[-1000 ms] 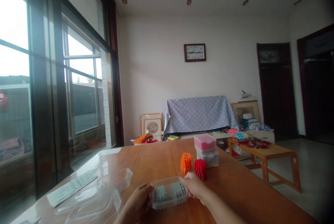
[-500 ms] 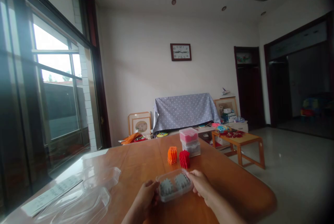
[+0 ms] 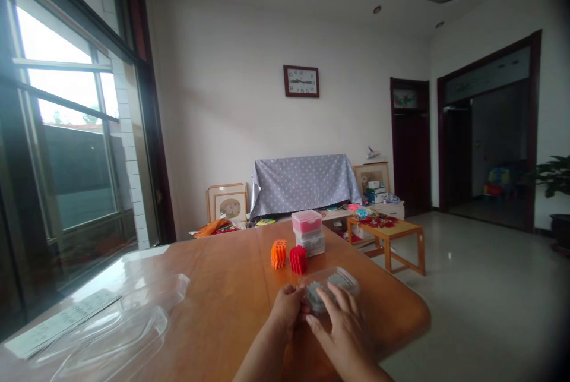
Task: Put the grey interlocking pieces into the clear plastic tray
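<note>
A small clear plastic box (image 3: 332, 283) with grey toothed pieces inside sits on the wooden table (image 3: 231, 287). My left hand (image 3: 287, 308) grips its near left corner. My right hand (image 3: 341, 325) lies flat over its near side and lid, fingers spread. Just beyond stand an orange toothed block (image 3: 278, 253) and a red toothed block (image 3: 298, 259), side by side. Behind them two lidded boxes are stacked, a pink one (image 3: 307, 221) on a grey one (image 3: 312, 242).
Empty clear plastic trays (image 3: 116, 328) and a printed paper sheet (image 3: 57, 322) lie on the table's left. The table's right edge drops to a tiled floor. A low wooden side table (image 3: 392, 236), a cloth-covered cabinet (image 3: 305, 183) and large windows surround the room.
My view has swung right. The clear box has moved right and farther from me across the table, and my right hand now lies over its top instead of holding its right end.
</note>
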A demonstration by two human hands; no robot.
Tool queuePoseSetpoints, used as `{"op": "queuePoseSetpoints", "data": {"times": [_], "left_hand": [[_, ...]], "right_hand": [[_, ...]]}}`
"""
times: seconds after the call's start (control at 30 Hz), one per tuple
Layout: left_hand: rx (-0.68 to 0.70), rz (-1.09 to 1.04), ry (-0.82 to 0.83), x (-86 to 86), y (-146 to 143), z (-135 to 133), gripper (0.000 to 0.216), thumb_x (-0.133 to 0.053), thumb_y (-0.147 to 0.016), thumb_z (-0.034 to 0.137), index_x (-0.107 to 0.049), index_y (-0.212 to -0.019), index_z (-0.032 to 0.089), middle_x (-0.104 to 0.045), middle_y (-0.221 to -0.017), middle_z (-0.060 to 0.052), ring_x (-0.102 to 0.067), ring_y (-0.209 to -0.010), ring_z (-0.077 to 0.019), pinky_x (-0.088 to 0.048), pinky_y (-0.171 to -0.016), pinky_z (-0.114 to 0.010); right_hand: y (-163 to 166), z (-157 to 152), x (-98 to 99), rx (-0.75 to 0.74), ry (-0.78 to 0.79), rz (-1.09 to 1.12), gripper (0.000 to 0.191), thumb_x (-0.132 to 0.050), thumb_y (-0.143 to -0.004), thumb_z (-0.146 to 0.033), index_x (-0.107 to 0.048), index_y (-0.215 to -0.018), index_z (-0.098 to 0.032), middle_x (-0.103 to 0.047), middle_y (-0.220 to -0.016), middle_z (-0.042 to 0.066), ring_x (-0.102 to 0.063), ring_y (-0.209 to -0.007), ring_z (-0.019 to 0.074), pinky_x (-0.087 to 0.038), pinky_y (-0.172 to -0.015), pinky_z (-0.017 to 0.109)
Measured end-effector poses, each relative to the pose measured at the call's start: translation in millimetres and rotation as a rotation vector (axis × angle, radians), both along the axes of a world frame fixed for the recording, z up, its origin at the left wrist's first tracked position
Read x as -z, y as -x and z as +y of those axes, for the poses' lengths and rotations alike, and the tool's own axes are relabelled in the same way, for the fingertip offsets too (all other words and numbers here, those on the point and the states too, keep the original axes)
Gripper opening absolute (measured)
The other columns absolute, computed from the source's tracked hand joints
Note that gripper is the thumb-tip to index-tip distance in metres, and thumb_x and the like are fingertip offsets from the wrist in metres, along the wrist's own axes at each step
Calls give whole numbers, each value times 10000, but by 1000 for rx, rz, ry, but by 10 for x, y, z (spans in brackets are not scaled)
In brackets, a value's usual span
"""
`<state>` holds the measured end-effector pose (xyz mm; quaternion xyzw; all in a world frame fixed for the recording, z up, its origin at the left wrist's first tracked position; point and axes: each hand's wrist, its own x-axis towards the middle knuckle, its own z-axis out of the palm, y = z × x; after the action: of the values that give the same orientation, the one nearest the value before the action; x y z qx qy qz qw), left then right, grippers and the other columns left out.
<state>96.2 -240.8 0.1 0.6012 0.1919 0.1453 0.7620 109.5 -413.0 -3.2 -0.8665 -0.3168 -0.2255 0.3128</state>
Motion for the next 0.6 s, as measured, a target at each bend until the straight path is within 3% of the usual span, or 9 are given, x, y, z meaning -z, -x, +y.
{"op": "queuePoseSetpoints", "data": {"times": [0.17,0.37,0.4,0.5,0.6], "left_hand": [[20,-31,-40,-30,7,-91,430,-779,-782,550,-557,-827,184,-665,-709,-34,-615,-562,-143,-452,-539,-251],[-160,-99,-213,-68,336,334,326,-755,-785,458,-556,-813,200,-594,-669,24,-529,-577,-119,-387,-579,-233],[-192,-115,-266,-62,416,428,297,-744,-791,436,-564,-798,200,-590,-672,23,-530,-601,-128,-389,-598,-238],[-301,-121,-657,-19,656,661,221,-642,-864,410,-593,-789,208,-612,-698,1,-557,-670,-170,-391,-644,-264],[-339,-59,-818,35,826,773,180,-606,-882,379,-626,-804,218,-646,-729,-11,-587,-714,-199,-393,-679,-276]], "right_hand": [[-163,5,109,50,100,10,519,-551,-919,-555,-676,-1351,-296,-529,-1540,99,-346,-1480,415,-333,-1176,562],[-679,56,51,65,162,27,425,-502,-934,-345,-698,-1303,-267,-622,-1435,85,-376,-1460,359,-324,-1178,472],[-761,84,31,69,173,34,416,-500,-931,-321,-703,-1291,-268,-633,-1419,84,-383,-1454,351,-322,-1174,465],[-972,195,-23,94,207,49,407,-512,-916,-267,-710,-1272,-275,-645,-1394,84,-398,-1437,336,-307,-1164,457],[-1123,321,-55,120,240,62,423,-528,-893,-230,-710,-1273,-279,-640,-1397,86,-394,-1435,332,-289,-1155,458]]}}
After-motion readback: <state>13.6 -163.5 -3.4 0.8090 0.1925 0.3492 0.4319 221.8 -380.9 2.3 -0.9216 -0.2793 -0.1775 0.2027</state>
